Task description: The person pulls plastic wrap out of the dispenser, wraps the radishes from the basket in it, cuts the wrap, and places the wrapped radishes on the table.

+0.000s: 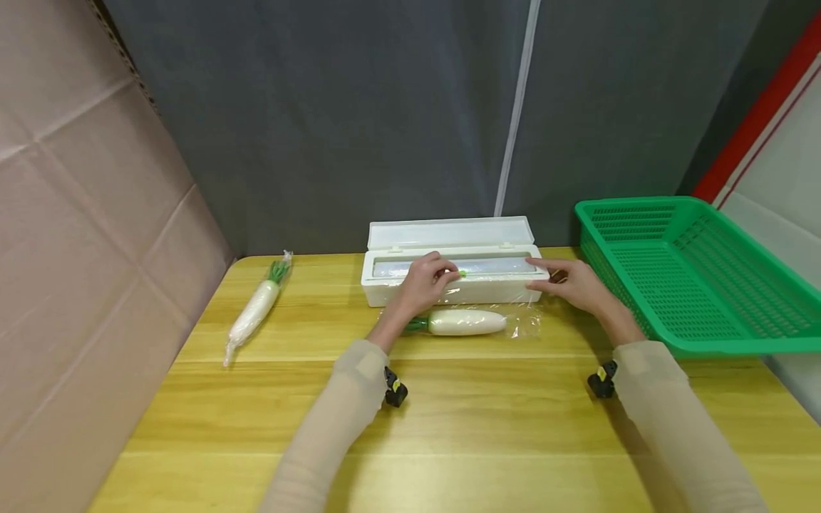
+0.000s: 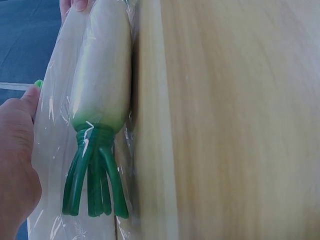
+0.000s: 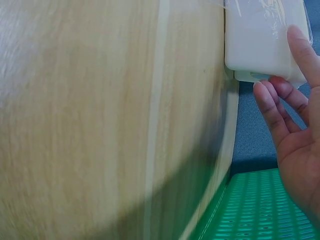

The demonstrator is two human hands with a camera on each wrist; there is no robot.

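Note:
A white cling film box stands at the back of the table with its lid raised and a film roll inside. My left hand pinches a small green slider on the box's front rim. My right hand holds the box's right end, the thumb on its front face in the right wrist view. Clear film hangs from the box over a white radish with green stalks, lying just in front. In the head view, my left wrist partly hides those stalks.
Another radish, wrapped in film with twisted ends, lies at the table's left. A green plastic basket stands to the right, close to my right forearm. A dark grey partition rises behind the wooden table.

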